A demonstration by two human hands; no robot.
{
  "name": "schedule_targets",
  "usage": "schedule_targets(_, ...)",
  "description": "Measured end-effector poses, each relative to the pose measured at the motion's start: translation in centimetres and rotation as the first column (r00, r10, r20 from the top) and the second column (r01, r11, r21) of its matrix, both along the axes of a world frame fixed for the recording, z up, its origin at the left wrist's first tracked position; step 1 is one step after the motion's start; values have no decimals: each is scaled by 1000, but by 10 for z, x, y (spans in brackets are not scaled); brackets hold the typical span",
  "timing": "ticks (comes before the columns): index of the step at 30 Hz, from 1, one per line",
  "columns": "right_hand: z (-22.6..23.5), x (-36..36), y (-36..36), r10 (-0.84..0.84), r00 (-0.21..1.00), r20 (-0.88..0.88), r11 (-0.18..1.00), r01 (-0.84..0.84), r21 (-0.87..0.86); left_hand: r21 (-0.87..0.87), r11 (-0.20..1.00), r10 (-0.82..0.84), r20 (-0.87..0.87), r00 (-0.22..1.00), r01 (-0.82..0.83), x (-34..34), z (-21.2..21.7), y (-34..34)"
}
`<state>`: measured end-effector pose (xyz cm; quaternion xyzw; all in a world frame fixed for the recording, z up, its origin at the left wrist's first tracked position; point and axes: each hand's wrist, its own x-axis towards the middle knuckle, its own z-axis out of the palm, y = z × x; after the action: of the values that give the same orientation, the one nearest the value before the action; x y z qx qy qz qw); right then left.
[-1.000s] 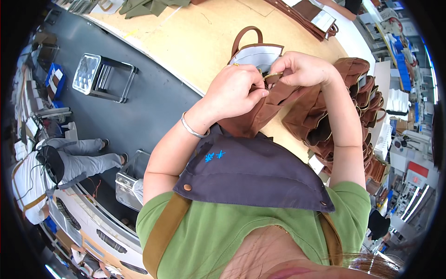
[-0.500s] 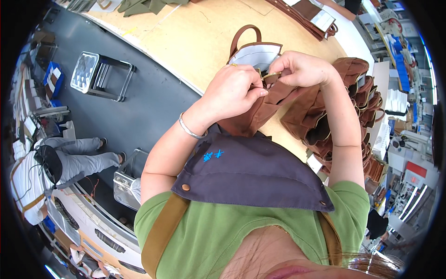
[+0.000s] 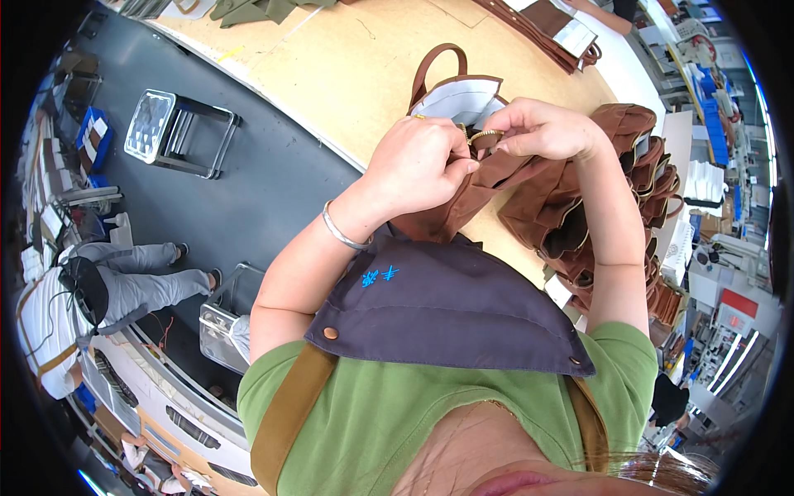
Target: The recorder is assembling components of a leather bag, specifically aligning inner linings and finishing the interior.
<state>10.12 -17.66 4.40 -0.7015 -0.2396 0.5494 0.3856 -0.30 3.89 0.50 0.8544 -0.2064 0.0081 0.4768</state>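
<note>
Brown bag [image 3: 447, 213] sits at the near edge of the tabletop [image 3: 331, 83], right by the apron [image 3: 455, 310], prob. so both hands can work on its mouth w/o a long reach. L hand [image 3: 423, 161] has its fingers curled closed on the bag's rim by the zip, prob. to steady that side; exact pinch pt hidden. R hand [image 3: 542, 132] pinches the curved brass-toothed zip [image 3: 490, 133] btwn thumb & fingers, likely b/c a loose strip needs a firm hold to stay lined up w/ the rim. White lining [image 3: 455, 97] shows past the knuckles, so the mouth is open; the handle [image 3: 423, 70] loops up on the far side, clear of the fingers. Other brown bags [image 3: 550, 217] are bunched to the R, partly behind the R forearm, prob. set there for easy reach & to leave working rm.
</note>
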Motion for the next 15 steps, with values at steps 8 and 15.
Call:
schedule_targets(8, -8, 2, -2, -20, 999, 47, 985, 12, 173, 31, 999, 31, -18, 999, -31, -1, 5, -3)
schedule_targets(15, 8, -10, 6, -12, 997, 70, 1000, 13, -14, 37, 999, 33, 39, 999, -34, -1, 0, -2)
